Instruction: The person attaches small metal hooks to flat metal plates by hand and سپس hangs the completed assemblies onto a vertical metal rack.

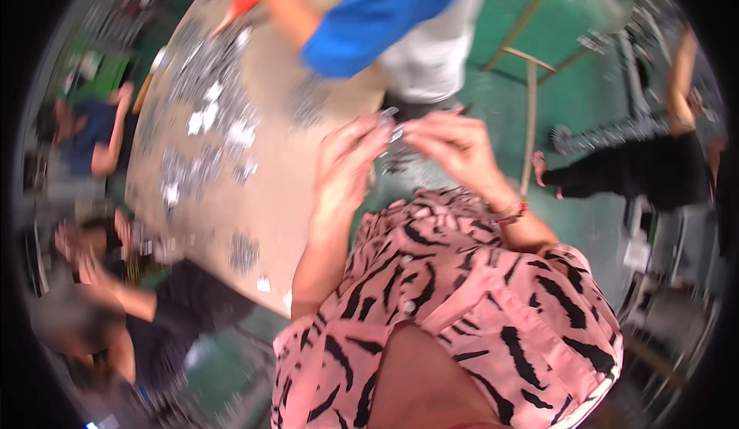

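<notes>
My left hand and my right hand are raised close together in front of my body, beside the table's right edge. The fingertips of both pinch closed around a small shiny piece, silvery and pale. Its exact kind is too small and blurred to make out, and I cannot tell whether it is one part or two. A dark red bracelet circles my right wrist.
Many small silvery pieces lie in blurred heaps on the brown table, some with white bits. A person in blue stands at its far side. Others sit along the left. A wooden frame stands on the green floor.
</notes>
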Action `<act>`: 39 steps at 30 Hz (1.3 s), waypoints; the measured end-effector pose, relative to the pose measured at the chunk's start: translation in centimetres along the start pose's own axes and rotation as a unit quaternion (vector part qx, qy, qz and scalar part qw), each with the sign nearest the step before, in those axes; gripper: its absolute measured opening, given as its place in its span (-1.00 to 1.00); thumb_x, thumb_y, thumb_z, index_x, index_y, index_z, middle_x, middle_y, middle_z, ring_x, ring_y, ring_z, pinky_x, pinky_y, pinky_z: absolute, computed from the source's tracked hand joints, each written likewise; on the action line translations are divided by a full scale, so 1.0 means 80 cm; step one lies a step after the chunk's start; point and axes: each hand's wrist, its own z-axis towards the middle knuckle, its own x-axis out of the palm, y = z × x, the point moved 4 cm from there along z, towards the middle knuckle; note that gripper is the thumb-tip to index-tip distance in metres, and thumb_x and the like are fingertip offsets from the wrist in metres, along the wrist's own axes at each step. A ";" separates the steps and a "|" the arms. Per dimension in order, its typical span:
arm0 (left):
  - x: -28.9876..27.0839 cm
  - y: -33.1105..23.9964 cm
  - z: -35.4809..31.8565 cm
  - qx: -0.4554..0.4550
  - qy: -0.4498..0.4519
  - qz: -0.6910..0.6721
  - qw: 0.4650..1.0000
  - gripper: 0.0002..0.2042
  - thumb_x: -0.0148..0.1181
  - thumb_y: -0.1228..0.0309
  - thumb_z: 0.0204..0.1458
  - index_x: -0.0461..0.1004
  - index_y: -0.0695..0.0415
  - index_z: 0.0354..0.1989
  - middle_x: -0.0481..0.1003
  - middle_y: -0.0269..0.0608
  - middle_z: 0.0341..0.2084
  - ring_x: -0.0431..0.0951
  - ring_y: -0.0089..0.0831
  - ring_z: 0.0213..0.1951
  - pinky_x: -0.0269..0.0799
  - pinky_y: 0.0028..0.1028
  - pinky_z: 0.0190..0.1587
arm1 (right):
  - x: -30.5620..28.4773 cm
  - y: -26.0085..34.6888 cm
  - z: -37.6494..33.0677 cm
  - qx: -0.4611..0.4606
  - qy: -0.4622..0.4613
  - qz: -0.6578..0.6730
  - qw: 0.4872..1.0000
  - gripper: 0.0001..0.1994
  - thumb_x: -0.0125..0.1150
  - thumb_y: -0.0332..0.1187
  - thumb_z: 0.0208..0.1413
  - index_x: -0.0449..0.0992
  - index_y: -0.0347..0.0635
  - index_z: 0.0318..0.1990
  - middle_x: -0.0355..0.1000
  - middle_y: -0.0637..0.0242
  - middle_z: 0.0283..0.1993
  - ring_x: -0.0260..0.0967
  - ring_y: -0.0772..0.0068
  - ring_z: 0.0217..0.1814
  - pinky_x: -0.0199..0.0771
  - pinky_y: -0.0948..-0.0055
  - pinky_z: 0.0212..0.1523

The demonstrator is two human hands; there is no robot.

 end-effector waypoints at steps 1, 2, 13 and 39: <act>0.007 0.000 0.032 -0.013 0.045 0.002 0.999 -0.77 0.16 0.56 -0.08 0.42 0.37 -0.22 0.43 -0.09 -0.26 0.43 -0.34 -0.18 0.30 -0.41 -0.03 | -0.013 -0.006 0.008 -0.003 -0.035 -0.030 0.999 -0.84 0.14 -0.50 -0.04 0.55 -0.19 -0.25 0.47 0.22 -0.39 0.41 0.45 -0.14 0.43 0.58 -0.27; -0.011 -0.014 0.035 -0.044 0.055 -0.010 0.997 -0.78 0.17 0.57 -0.09 0.42 0.37 -0.24 0.43 -0.09 -0.26 0.43 -0.34 -0.19 0.31 -0.43 -0.04 | -0.003 -0.012 0.017 -0.030 -0.061 -0.039 0.997 -0.82 0.17 -0.52 -0.08 0.54 -0.23 -0.26 0.46 0.24 -0.42 0.39 0.44 -0.25 0.39 0.52 -0.32; 0.142 -0.054 0.128 -0.038 0.212 0.090 0.972 -0.91 0.18 0.63 -0.12 0.46 0.26 -0.41 0.40 -0.23 -0.26 0.37 -0.50 -0.17 0.20 -0.49 0.01 | -0.087 -0.004 0.051 -0.222 -0.321 0.037 0.920 -0.79 0.14 -0.61 -0.17 0.52 -0.34 -0.29 0.42 0.22 -0.45 0.35 0.38 -0.38 0.36 0.46 -0.37; 0.379 -0.009 0.139 0.322 0.348 0.357 0.805 -0.82 0.13 0.58 -0.05 0.45 0.32 -0.24 0.37 -0.15 -0.21 0.37 -0.43 -0.14 0.27 -0.51 -0.10 | -0.376 0.077 -0.077 -0.165 -0.598 0.068 0.782 -0.84 0.16 -0.55 -0.03 0.47 -0.37 -0.26 0.48 0.21 -0.36 0.44 0.53 -0.33 0.41 0.66 -0.33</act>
